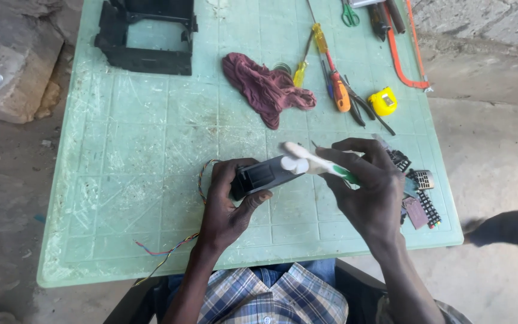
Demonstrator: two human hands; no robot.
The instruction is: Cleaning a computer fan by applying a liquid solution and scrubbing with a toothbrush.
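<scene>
Left hand point(226, 207) closed around a small black box-shaped part point(260, 176), held just above the green counter point(145, 156), near its front edge. Thumb lies under the part's near end; fingers wrap the far side. A bundle of coloured wires point(172, 249) trails from the part's left side, over the counter edge.

Right hand point(364, 189) gripping a white toothbrush point(307, 161) with a green band on the handle. Brush head points left and lies against the top of the black part. Whether the bristles touch it, cannot tell.

Just right of the right hand, on the counter: a scatter of small electronic pieces point(418, 195), partly hidden by the hand.

Farther back, middle of the counter: a crumpled maroon rag point(265, 87). Right of it, screwdrivers point(331, 69) with yellow and orange handles, dark pliers point(360, 107), a yellow tape measure point(383, 101). Far right corner: an orange hacksaw point(400, 57) and green-handled scissors point(349, 15). Far left: an open black plastic frame point(145, 36), well apart from the hands.

Counter surface scratched and dusty. Checked shirt point(271, 297) visible at bottom.
</scene>
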